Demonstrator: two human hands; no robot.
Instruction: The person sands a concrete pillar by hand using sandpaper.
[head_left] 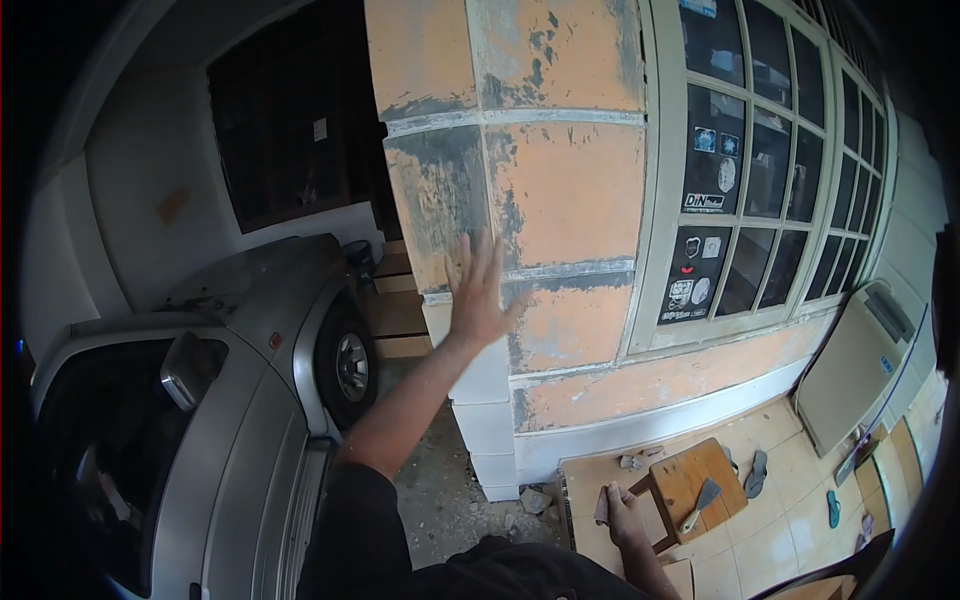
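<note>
- Left hand [478, 290] raised, fingers spread open, palm flat on the orange wall pillar [520, 190] at the peeling grey patch near its corner edge.
- Right hand [622, 512] low, fingers closed around a small scraper-like tool [602, 505]; exact tool unclear.
- Wooden stool [690, 482] just beside right hand; a trowel [700, 503] lies on its top.
- Silver car [230, 400] parked left of the pillar.

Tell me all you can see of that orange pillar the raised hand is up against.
The orange painted corner pillar looks like plastered masonry, scored by pale horizontal grooves into blocks. Its paint is badly worn, with grey-black patches where it has flaked off, and the lower part is white. It stands upright between the silver car and the white-framed window. The left hand, fingers spread, is at its corner edge, seemingly touching. Rubble bits lie at its foot.
</note>
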